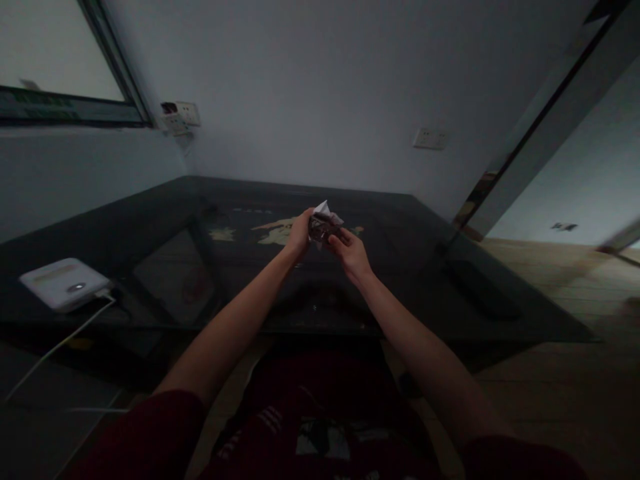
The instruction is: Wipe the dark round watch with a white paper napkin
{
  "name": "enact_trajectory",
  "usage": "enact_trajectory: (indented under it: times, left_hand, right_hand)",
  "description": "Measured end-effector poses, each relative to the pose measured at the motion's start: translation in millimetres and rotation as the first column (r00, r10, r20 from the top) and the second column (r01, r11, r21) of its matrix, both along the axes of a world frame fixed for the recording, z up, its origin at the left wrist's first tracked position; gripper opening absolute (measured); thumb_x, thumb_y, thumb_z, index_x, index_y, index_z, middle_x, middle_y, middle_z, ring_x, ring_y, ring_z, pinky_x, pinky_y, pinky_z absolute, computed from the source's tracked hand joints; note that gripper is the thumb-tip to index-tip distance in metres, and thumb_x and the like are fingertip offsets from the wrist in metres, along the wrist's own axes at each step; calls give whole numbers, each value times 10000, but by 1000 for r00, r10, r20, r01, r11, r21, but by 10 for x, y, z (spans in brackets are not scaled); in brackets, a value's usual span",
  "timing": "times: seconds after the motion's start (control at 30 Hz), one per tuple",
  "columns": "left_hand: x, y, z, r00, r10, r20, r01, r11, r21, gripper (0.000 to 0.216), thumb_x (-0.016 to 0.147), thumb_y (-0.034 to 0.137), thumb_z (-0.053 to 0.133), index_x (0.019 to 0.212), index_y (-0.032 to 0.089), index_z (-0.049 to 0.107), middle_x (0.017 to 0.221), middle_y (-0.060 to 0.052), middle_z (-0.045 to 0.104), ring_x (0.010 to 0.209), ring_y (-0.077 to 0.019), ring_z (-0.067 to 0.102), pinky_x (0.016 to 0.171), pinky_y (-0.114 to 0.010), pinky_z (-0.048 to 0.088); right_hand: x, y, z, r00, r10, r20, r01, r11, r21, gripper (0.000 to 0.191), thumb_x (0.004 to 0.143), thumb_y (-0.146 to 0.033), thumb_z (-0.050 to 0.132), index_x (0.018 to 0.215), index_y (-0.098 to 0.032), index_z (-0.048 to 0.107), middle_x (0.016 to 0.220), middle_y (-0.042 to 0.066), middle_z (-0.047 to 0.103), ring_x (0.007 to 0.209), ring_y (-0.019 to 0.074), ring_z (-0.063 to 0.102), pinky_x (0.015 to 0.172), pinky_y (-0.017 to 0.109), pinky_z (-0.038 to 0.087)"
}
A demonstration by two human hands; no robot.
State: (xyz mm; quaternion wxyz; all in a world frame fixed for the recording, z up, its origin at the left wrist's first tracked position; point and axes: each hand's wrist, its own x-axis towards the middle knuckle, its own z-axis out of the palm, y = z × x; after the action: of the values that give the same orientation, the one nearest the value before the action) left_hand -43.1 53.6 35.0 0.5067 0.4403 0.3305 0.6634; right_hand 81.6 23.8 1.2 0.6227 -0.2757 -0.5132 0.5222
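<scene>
Both my arms reach forward over a dark glass table (150, 220). Between my hands is a small crumpled piece of paper or wrapper (325, 220), white with a dark printed part. My left hand (300, 233) pinches its left side with closed fingers. My right hand (349, 250) grips its right and lower side, fingers curled. The paper is held in the air above the table's middle. The room is dim, so the print on the paper is unreadable.
A white flat device (65, 283) with a white cable (60, 343) lies at the table's left edge. Wall sockets (180, 117) and another socket (431, 139) are on the back wall. A doorway (565, 200) opens to the right onto wooden floor.
</scene>
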Motion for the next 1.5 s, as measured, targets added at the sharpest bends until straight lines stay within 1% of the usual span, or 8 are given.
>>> enact_trajectory:
  times: [0.23, 0.37, 0.6, 0.77, 0.93, 1.03, 1.23, 1.5]
  left_hand:
    - [160, -193, -103, 929, 293, -228, -177, 889, 422, 325, 923, 459, 462, 1015, 206, 645, 1094, -92, 670, 1080, -191, 597, 995, -321, 415]
    - [192, -216, -119, 909, 348, -229, -210, 858, 469, 356, 916, 488, 478, 1066, 206, 636, 1182, -120, 641, 1163, -206, 568, 1045, -345, 382]
    - [71, 5, -52, 999, -25, 26, 22, 995, 102, 360, 901, 416, 435, 911, 148, 675, 943, -99, 725, 996, -225, 671, 945, -371, 492]
    - [77, -9, 9, 951, -273, 143, 278, 961, -17, 353, 884, 378, 409, 867, 159, 685, 926, -101, 738, 968, -203, 688, 912, -331, 520]
    - [163, -90, -97, 995, 42, 89, -51, 993, 108, 442, 896, 532, 408, 950, 172, 658, 1014, -100, 713, 992, -208, 668, 917, -351, 505]
    - [197, -145, -165, 955, 278, -101, -237, 923, 303, 486, 905, 583, 402, 1029, 179, 641, 1098, -113, 678, 1057, -211, 627, 971, -361, 459]
    - [189, -245, -126, 824, 485, -293, -242, 769, 592, 441, 937, 541, 393, 1113, 219, 637, 1186, -114, 631, 1173, -213, 552, 1069, -368, 362]
    - [71, -69, -45, 977, 179, -116, -146, 958, 246, 347, 895, 435, 482, 897, 164, 699, 950, -88, 721, 989, -227, 651, 937, -349, 474]
  right_hand:
    - [40, 26, -2, 992, -125, -3, 125, 992, 4, 478, 554, -477, 836, 916, -201, 691, 1010, 63, 719, 991, 213, 653, 926, 373, 517]
    - [33, 22, 0, 995, -98, -20, 98, 995, -9, 475, 539, -469, 845, 910, -210, 699, 1002, 47, 725, 976, 202, 654, 938, 372, 511]
    - [22, -13, 32, 1000, -10, -16, 9, 1000, -11, 516, 538, -512, 844, 938, -215, 709, 1045, 54, 727, 991, 219, 658, 934, 390, 517]
    - [23, -29, 53, 999, 42, -18, -42, 999, 28, 530, 563, -521, 836, 978, -217, 707, 1076, 59, 727, 1042, 225, 653, 965, 385, 492]
    - [15, -23, 24, 999, -35, 9, 34, 999, 37, 484, 599, -532, 808, 948, -214, 703, 1075, 66, 721, 1038, 224, 651, 950, 386, 495]
    - [20, -9, 2, 998, -65, 15, 64, 998, 26, 480, 594, -530, 808, 937, -212, 700, 1079, 69, 718, 1040, 223, 648, 939, 383, 503]
    - [21, 9, -18, 998, -61, 20, 61, 998, 11, 472, 586, -524, 808, 927, -212, 709, 1058, 62, 724, 1016, 225, 655, 922, 374, 516]
    - [20, -12, -1, 999, -19, 40, 20, 1000, -8, 489, 571, -511, 828, 933, -205, 708, 1031, 65, 724, 992, 228, 663, 912, 396, 526]
